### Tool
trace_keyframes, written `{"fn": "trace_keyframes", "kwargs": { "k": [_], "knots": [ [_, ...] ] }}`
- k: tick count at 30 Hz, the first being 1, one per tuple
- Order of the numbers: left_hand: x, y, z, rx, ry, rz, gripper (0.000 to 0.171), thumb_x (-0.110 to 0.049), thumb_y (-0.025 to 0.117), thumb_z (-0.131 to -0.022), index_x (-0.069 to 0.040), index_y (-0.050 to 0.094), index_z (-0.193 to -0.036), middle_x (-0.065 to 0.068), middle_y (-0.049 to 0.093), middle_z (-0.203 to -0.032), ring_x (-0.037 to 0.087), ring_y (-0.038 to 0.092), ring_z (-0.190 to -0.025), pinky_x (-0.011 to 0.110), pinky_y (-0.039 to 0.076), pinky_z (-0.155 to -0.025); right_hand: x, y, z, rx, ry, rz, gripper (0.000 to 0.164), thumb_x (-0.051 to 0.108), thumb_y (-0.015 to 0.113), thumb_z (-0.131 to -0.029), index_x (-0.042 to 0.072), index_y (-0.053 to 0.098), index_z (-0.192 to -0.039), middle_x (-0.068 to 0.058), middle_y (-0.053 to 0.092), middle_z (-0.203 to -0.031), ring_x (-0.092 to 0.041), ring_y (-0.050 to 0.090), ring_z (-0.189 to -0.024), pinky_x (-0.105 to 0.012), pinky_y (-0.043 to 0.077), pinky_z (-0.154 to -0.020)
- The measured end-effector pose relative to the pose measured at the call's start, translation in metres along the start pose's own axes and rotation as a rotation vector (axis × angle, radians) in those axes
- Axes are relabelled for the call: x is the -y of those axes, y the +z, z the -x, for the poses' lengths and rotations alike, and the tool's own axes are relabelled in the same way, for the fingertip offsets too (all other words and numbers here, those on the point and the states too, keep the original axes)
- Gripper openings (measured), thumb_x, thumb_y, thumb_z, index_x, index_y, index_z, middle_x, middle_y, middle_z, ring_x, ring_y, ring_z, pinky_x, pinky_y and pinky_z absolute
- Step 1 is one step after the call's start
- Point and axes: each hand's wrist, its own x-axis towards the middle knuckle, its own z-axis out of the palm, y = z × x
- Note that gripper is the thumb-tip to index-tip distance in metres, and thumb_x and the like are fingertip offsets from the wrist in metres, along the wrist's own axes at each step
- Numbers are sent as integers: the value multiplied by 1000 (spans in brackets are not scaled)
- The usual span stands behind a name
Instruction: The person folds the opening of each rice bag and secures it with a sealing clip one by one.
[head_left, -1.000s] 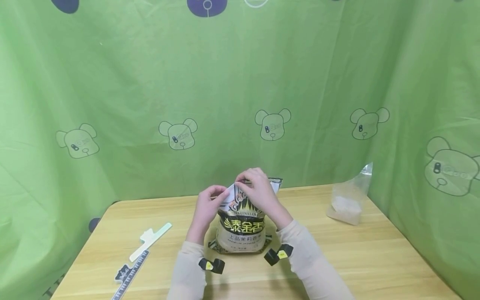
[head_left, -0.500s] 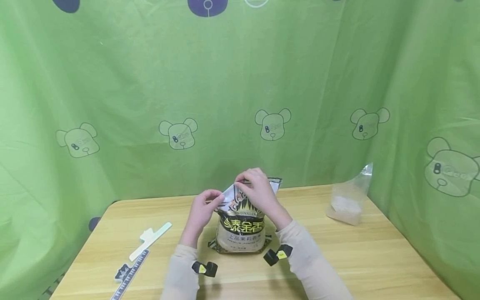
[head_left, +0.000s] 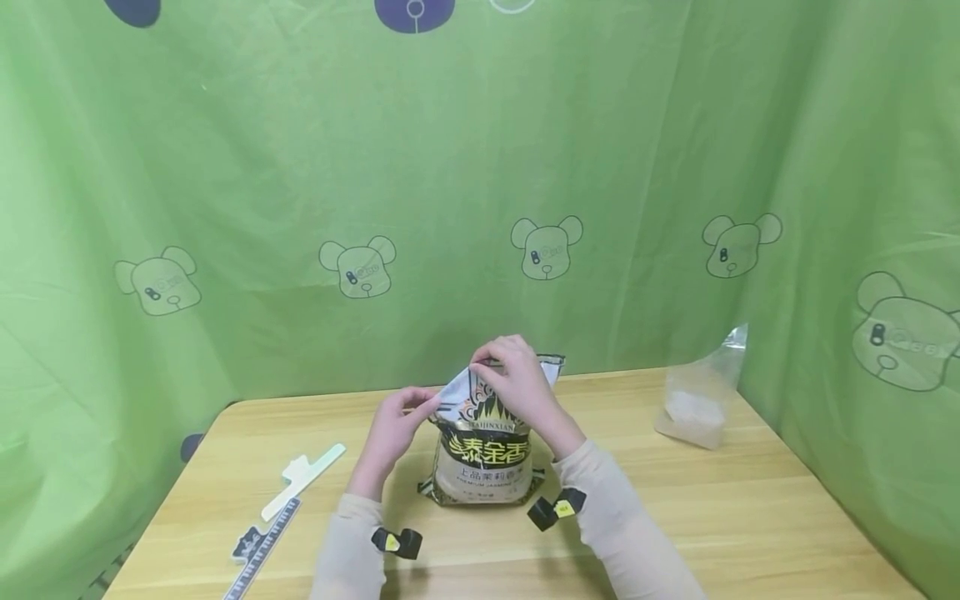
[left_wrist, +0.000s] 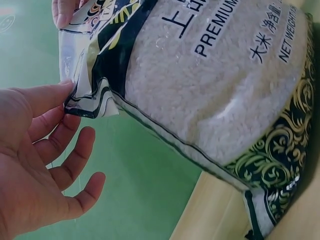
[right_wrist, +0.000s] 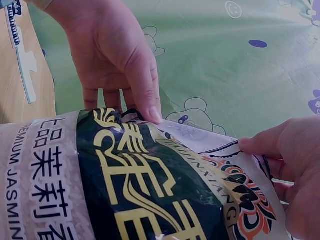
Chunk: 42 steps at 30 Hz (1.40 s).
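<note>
A printed bag of rice (head_left: 483, 479) stands upright on the table in the head view, with grains showing through its clear front. Its top is folded over slantwise. My right hand (head_left: 517, 383) pinches the upper edge between thumb and fingers. At the lower left corner of the fold, my left hand (head_left: 393, 425) holds the film. The left wrist view shows the left thumb (left_wrist: 50, 97) on that corner, the index finger behind it and the other fingers spread loose. In the right wrist view the right thumb (right_wrist: 262, 142) lies on the bag's top edge.
Left of the bag lie a white and mint bag clip (head_left: 300, 481) and a dark patterned clip (head_left: 262, 546), end to end. A clear plastic bag (head_left: 693, 417) with some rice stands at the right. A green curtain (head_left: 450, 167) hangs behind the wooden table (head_left: 712, 517).
My left hand has slid down and to the left along the bag's slanting top edge to its corner. My right hand keeps its pinch in the same place.
</note>
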Motion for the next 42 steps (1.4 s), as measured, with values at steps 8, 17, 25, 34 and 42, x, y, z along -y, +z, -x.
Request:
{"fn": "trace_keyframes", "kwargs": {
  "k": [8,17,25,34,42],
  "knots": [
    [3,-4,2,7,26,-18,21,-34,62,-81,-14,65,-89,1,66,-92,16,58,-93,37,47,-87,0,0,-1,-4,0,-9,6,22,65,-80,17,65,-84,4,65,-85,-14,49,-91,-36,41,-85],
    [1,-6,5,-3,28,-40,20,-31,63,-82,-13,66,-90,3,67,-92,16,59,-91,37,47,-87,0,0,1,-13,-17,-2,7,23,66,-79,17,66,-83,4,66,-85,-14,50,-91,-36,40,-85],
    [-2,-8,8,-11,12,-45,21,-31,65,-80,-13,65,-91,2,67,-93,15,59,-91,36,47,-86,1,0,0,-8,-14,15,7,22,66,-79,17,66,-83,4,65,-85,-14,49,-91,-35,41,-86],
    [-7,-20,21,-24,-8,-74,29,-32,64,-80,-15,63,-103,-1,67,-94,14,59,-90,35,47,-84,1,-1,0,-4,-1,14,7,23,67,-79,17,66,-84,5,65,-85,-14,49,-91,-36,41,-86],
    [-3,-48,40,-70,-42,-146,23,-29,62,-83,-18,63,-103,-1,65,-97,14,59,-93,33,48,-86,-1,0,1,-10,-21,14,9,24,67,-78,18,66,-85,5,65,-86,-14,49,-92,-38,40,-86]
  ]
}}
